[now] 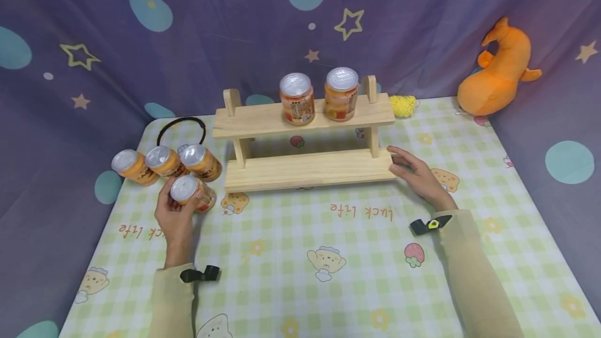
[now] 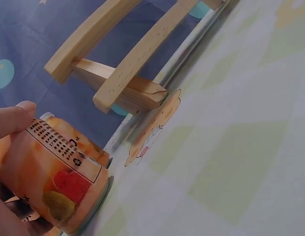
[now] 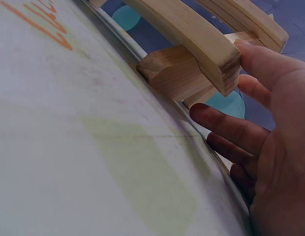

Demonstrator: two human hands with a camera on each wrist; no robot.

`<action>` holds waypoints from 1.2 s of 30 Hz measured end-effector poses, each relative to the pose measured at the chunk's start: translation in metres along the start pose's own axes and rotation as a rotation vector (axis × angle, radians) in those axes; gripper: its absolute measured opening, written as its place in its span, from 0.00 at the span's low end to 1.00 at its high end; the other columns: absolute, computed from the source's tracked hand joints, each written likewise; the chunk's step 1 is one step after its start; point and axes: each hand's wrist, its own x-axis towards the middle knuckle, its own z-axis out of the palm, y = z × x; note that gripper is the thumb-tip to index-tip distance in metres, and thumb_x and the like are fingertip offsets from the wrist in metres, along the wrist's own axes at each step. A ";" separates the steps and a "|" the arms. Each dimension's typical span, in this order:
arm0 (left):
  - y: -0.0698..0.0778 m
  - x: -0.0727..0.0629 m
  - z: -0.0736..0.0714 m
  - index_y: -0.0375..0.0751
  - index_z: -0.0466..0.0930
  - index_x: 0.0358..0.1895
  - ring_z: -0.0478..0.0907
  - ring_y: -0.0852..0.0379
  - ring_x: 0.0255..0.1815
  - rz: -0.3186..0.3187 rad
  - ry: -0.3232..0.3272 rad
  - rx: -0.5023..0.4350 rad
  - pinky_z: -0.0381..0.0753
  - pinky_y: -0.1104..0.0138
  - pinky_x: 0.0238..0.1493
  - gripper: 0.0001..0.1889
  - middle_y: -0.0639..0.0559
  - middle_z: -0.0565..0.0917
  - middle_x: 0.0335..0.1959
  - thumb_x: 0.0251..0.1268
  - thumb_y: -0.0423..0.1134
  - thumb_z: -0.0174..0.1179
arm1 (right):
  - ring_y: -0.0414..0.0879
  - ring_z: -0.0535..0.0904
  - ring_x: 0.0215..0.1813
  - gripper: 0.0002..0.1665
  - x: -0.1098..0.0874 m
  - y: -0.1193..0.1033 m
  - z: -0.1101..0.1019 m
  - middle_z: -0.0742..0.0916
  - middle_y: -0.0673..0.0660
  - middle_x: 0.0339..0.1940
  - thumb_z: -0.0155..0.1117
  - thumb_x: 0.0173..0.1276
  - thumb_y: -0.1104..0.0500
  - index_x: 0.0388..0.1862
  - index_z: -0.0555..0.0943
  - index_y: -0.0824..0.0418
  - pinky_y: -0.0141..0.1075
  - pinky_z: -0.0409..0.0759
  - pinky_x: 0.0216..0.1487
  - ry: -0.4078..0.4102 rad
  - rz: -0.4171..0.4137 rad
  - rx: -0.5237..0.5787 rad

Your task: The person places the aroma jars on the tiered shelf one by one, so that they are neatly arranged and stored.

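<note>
With the left grip (image 1: 172,217) curled round a jar (image 1: 205,197) near the left edge of the worktop (image 1: 267,286) and the right grip (image 1: 419,177), fingers loosely spread, touching the wooden rack (image 1: 310,170), a level lift clear of the neighbouring jars (image 1: 162,158) seems safest.

An orange soft toy (image 1: 504,80) sits at a checked tablecloth (image 1: 371,296)'s far right corner; yellow yarn (image 1: 403,106) lies left of it; a dark loop (image 1: 182,119) farther left; a starry curtain (image 1: 225,30) hangs behind.
</note>
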 end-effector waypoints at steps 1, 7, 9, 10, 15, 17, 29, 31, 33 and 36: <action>0.000 0.000 0.000 0.36 0.72 0.68 0.75 0.66 0.54 0.000 0.003 0.003 0.73 0.81 0.52 0.34 0.62 0.79 0.53 0.55 0.24 0.69 | 0.22 0.71 0.59 0.34 0.000 0.000 0.000 0.77 0.64 0.71 0.56 0.77 0.50 0.79 0.62 0.49 0.19 0.70 0.58 0.000 0.000 0.001; 0.002 -0.001 0.000 0.36 0.74 0.66 0.76 0.66 0.52 0.009 0.007 -0.010 0.73 0.80 0.49 0.33 0.64 0.80 0.50 0.53 0.24 0.70 | 0.23 0.71 0.60 0.34 -0.001 0.001 -0.001 0.77 0.64 0.71 0.56 0.77 0.50 0.79 0.61 0.49 0.19 0.70 0.58 -0.003 0.006 0.006; 0.003 -0.001 0.000 0.34 0.74 0.66 0.76 0.65 0.51 0.019 0.007 -0.022 0.74 0.80 0.48 0.33 0.63 0.81 0.50 0.52 0.23 0.71 | 0.23 0.71 0.60 0.34 -0.001 0.001 -0.001 0.77 0.64 0.71 0.56 0.77 0.50 0.80 0.61 0.49 0.19 0.70 0.58 -0.005 0.010 0.009; 0.004 -0.001 0.000 0.33 0.74 0.66 0.77 0.65 0.50 0.025 0.010 -0.025 0.74 0.80 0.48 0.33 0.63 0.81 0.49 0.52 0.23 0.71 | 0.24 0.71 0.60 0.35 -0.001 0.000 -0.001 0.77 0.64 0.71 0.56 0.77 0.50 0.80 0.61 0.49 0.20 0.70 0.58 -0.006 0.012 0.011; 0.011 -0.001 -0.002 0.33 0.75 0.65 0.77 0.65 0.50 0.058 0.023 -0.025 0.75 0.79 0.47 0.33 0.63 0.82 0.50 0.51 0.23 0.72 | 0.24 0.71 0.60 0.35 -0.002 0.000 -0.001 0.77 0.64 0.71 0.56 0.77 0.50 0.80 0.61 0.49 0.20 0.70 0.58 -0.005 0.014 0.011; 0.014 -0.001 -0.002 0.34 0.75 0.65 0.78 0.65 0.50 0.062 0.024 -0.033 0.75 0.79 0.48 0.33 0.62 0.82 0.51 0.51 0.24 0.72 | 0.24 0.71 0.60 0.35 -0.002 0.000 -0.001 0.77 0.64 0.71 0.57 0.77 0.50 0.80 0.61 0.49 0.20 0.70 0.58 -0.003 0.015 0.010; 0.038 -0.003 0.000 0.36 0.78 0.62 0.78 0.63 0.50 0.083 0.012 -0.065 0.75 0.77 0.49 0.31 0.60 0.83 0.51 0.50 0.20 0.70 | 0.33 0.73 0.64 0.34 -0.001 0.004 0.000 0.77 0.63 0.71 0.56 0.77 0.48 0.79 0.62 0.47 0.24 0.70 0.60 0.006 0.028 0.004; 0.043 -0.004 0.001 0.37 0.79 0.62 0.78 0.63 0.50 0.087 0.008 -0.067 0.75 0.77 0.48 0.31 0.60 0.83 0.51 0.50 0.20 0.70 | 0.37 0.74 0.66 0.33 -0.001 0.003 0.000 0.77 0.62 0.71 0.56 0.77 0.48 0.79 0.63 0.46 0.26 0.71 0.61 0.011 0.034 0.003; 0.047 -0.004 0.002 0.38 0.79 0.62 0.78 0.62 0.50 0.093 -0.001 -0.068 0.75 0.77 0.48 0.31 0.60 0.83 0.51 0.50 0.20 0.70 | 0.42 0.74 0.68 0.34 -0.001 0.003 0.000 0.77 0.62 0.71 0.56 0.77 0.48 0.79 0.63 0.46 0.28 0.71 0.62 0.009 0.034 -0.002; 0.053 -0.004 0.004 0.37 0.78 0.62 0.79 0.62 0.49 0.104 -0.011 -0.075 0.76 0.77 0.47 0.32 0.60 0.84 0.50 0.49 0.20 0.71 | 0.48 0.73 0.69 0.34 0.000 0.003 0.000 0.77 0.62 0.71 0.56 0.77 0.48 0.79 0.62 0.47 0.33 0.71 0.64 0.002 0.030 -0.003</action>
